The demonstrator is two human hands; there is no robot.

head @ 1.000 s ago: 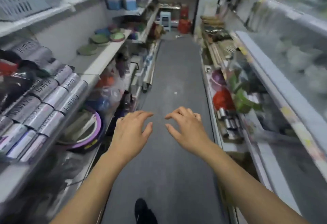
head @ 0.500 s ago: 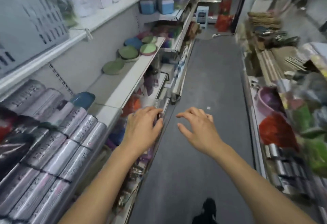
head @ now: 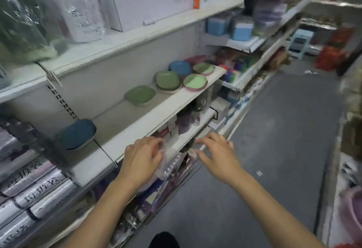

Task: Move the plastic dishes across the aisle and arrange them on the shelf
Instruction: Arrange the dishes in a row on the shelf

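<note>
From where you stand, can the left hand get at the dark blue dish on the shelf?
Probably yes. The left hand is empty, just below the shelf edge, and the dark blue dish sits to its left with bare shelf and nothing in the way.

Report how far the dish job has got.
Done: several plastic dishes sit on the shelf, among them a green dish and a dark blue dish. In hand: nothing; left hand and right hand are empty. What remains across the aisle is unseen.
</note>
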